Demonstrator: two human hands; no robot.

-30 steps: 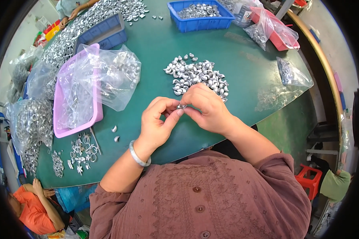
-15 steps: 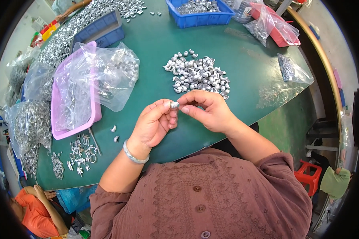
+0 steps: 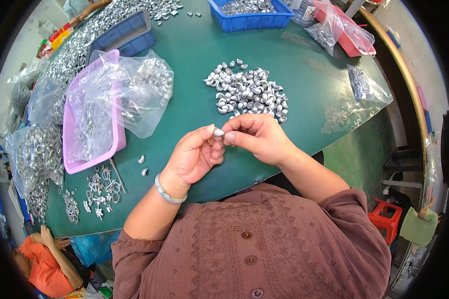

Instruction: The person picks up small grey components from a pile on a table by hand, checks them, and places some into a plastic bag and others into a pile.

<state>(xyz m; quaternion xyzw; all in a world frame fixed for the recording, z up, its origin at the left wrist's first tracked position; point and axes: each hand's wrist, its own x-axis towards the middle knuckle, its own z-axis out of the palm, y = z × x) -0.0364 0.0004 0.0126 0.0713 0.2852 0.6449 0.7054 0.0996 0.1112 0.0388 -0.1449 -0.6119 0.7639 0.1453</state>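
Between the thumb and fingers of my left hand [image 3: 193, 153] is a small silver-grey, ridged metal piece [image 3: 218, 132], curved like a shell. My right hand [image 3: 262, 137] is closed in a pinch at that piece's right end, its thumb and forefinger touching or nearly touching it; anything else in the pinch is hidden. Just beyond my hands lies a heap of similar curved silver pieces [image 3: 252, 92] on the green table [image 3: 194, 65]. Two loose curved pieces [image 3: 141, 159] rest left of my left wrist.
Left stands a pink basket [image 3: 118, 134] with clear bags of metal parts. Small ring-shaped parts [image 3: 104, 192] and a thin rod [image 3: 118, 175] lie near it. Farther off are blue trays [image 3: 257, 22], a red bin [image 3: 354, 45] and a large silver heap [image 3: 75, 55]. A person in orange [image 3: 50, 269] sits lower left.
The ridged piece has turned slightly in my left fingers, showing more of its striped face. My right thumb and forefinger have drawn closer together against its end.
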